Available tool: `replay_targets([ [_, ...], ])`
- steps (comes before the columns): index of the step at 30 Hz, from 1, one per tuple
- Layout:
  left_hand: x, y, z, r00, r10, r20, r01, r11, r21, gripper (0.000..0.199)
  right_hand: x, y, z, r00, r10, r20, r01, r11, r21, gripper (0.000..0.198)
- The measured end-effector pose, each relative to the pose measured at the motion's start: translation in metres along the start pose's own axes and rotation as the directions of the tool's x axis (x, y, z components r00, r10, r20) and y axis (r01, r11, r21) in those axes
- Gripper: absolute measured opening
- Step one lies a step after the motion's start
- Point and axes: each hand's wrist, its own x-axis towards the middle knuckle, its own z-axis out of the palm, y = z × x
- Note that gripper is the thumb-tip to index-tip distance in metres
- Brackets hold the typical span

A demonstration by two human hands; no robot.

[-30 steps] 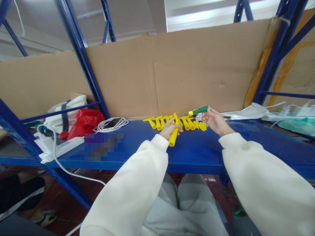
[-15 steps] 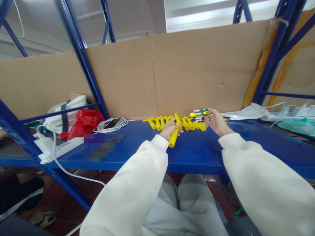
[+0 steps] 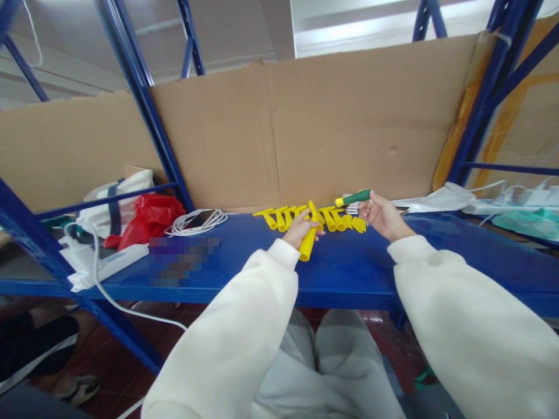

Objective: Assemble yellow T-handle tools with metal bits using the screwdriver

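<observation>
My left hand (image 3: 300, 228) is closed around a yellow plastic T-shaped piece with a hollow tube (image 3: 307, 247), its crossbar pointing up and away. In my right hand (image 3: 381, 216), the fingertips grip the end of a screwdriver with a green and yellow handle (image 3: 356, 198). The screwdriver's thin shaft points left and reaches the top of the yellow piece. Behind my hands, several similar yellow T-shaped pieces (image 3: 269, 219) lie in a row on the blue shelf (image 3: 244, 267). Small yellow parts (image 3: 358, 225) lie at the row's right end.
A cardboard sheet (image 3: 332, 128) stands along the back. To the left are a coiled white cable (image 3: 196, 221), a red plastic bag (image 3: 155, 215) and a white power strip (image 3: 124, 260). White plastic wrapping (image 3: 445, 198) lies at the right. Blue posts (image 3: 140, 99) frame the shelf.
The screwdriver handle has turned about its length, showing more green, and my right fingers have shifted at its end. My left hand stays put with the yellow piece.
</observation>
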Motion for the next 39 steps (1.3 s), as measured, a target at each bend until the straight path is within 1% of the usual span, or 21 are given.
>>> replay_targets([
  [4,0.0007,-0.0004,-0.0001,1.000,0.005,-0.015,-0.005,1.000,-0.003,0.074,-0.0002,0.0022,0.0000,1.000,-0.002,0.002,0.002,1.000,-0.013,0.046],
  [7,0.0024,-0.0020,-0.0008,1.000,0.010,-0.011,-0.010,1.000,-0.015,0.076,0.0004,0.0024,0.0015,0.999,-0.006,-0.051,0.007,1.000,0.006,0.043],
  [10,0.0044,-0.0036,-0.0018,1.000,0.008,-0.005,-0.009,1.000,-0.021,0.079,0.0016,0.0017,0.0029,0.994,0.028,-0.103,-0.026,0.999,0.019,0.039],
  [12,0.0056,-0.0044,-0.0024,1.000,0.009,-0.003,-0.009,1.000,-0.023,0.079,0.0018,0.0017,0.0032,0.992,0.040,-0.116,-0.038,0.999,0.018,0.038],
  [19,0.0062,-0.0049,-0.0024,1.000,0.022,0.008,-0.021,0.999,-0.031,0.081,-0.0011,0.0038,0.0017,0.997,-0.013,-0.075,0.013,1.000,-0.004,0.042],
  [26,0.0048,-0.0037,-0.0018,0.999,0.034,-0.003,-0.034,0.999,-0.034,0.075,0.0032,0.0031,-0.0002,0.998,-0.043,-0.041,0.044,0.998,0.038,0.033],
  [33,0.0022,-0.0011,-0.0007,0.999,0.023,-0.027,-0.024,0.999,-0.029,0.070,0.0011,0.0023,0.0021,0.996,-0.045,-0.071,0.047,0.999,0.023,0.038],
  [35,0.0012,-0.0004,-0.0001,0.999,0.022,-0.029,-0.023,0.999,-0.027,0.069,0.0006,0.0013,0.0036,0.995,-0.030,-0.096,0.033,0.999,0.033,0.038],
  [39,0.0001,0.0005,0.0002,0.999,0.020,-0.031,-0.021,0.999,-0.029,0.068,0.0014,0.0006,0.0043,0.992,0.039,-0.122,-0.036,0.999,0.024,0.036],
])
